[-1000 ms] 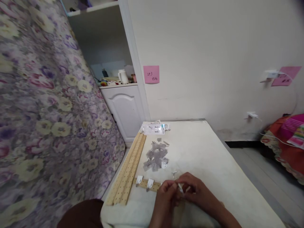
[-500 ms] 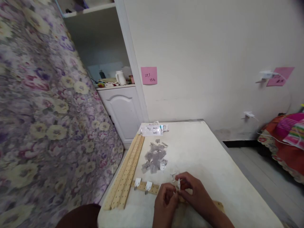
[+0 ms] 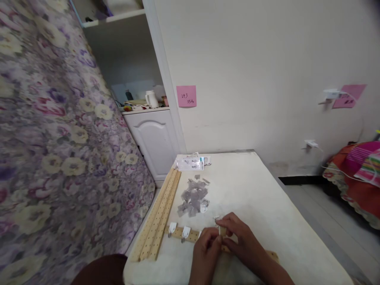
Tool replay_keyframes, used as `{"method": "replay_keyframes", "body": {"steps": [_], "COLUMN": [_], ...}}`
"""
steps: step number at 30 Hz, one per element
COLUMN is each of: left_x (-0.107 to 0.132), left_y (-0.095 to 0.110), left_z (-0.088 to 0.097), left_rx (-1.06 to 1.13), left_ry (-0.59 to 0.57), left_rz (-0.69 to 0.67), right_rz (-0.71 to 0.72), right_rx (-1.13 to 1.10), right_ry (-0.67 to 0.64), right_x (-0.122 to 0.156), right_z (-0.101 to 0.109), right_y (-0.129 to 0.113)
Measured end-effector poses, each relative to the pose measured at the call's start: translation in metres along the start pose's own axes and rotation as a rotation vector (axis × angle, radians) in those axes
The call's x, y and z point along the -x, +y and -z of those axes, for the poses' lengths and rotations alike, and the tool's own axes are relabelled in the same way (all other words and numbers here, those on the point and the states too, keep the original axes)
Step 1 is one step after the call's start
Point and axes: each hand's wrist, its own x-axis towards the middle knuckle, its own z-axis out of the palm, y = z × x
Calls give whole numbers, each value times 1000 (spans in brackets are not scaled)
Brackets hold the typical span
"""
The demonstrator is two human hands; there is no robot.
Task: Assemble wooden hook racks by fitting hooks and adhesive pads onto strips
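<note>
My left hand (image 3: 208,245) and my right hand (image 3: 237,233) meet over the near part of the table. Between their pinched fingertips is a small white-edged hook (image 3: 222,231), its tan face showing; fingers cover much of it. Beneath the hands lies a perforated wooden strip (image 3: 192,236), running out on both sides. Two white hooks, a left one (image 3: 172,228) and a right one (image 3: 185,232), sit on its left part. Just beyond my right fingertips a loose metal-and-white hook (image 3: 216,219) lies on the table.
Several long perforated wooden strips (image 3: 158,221) lie along the table's left edge. A pile of small clear packets (image 3: 192,198) is mid-table, with packaged hooks (image 3: 190,162) at the far end. A floral curtain (image 3: 74,158) hangs at left.
The small hook between my fingertips has turned, so a tan face now shows instead of a thin white edge. Both hands stay in nearly the same place.
</note>
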Motion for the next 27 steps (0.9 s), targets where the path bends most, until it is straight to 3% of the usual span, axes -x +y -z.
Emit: {"method": "replay_keyframes", "body": {"steps": [4,9,13,16,19,23,27], "left_x": [-1,-4,-6,-4,0,4,6], "left_y": [-3,-14,-16,-6,6,15,16], "left_z": [1,0,0,4,6,5,5], "left_rx": [-11,146,222,129,11,-54,-36], "left_ry": [-4,-39,-32,14,48,59,67], "left_rz": [59,157,210,129,-49,-149,-144], "right_rz": [-23,-34,-178,-359,-508,-555,-556], "right_rx": [-5,-58,-200,-396,-675,-1033,-1197], "right_ry": [-28,-8,32,54,-13,-70,-67], "right_x": [-1,0,-1,-2,0,4,5], "right_z": [0,1,8,9,2,-12,-19], "right_y": [-2,-5,0,7,11,6,3]}}
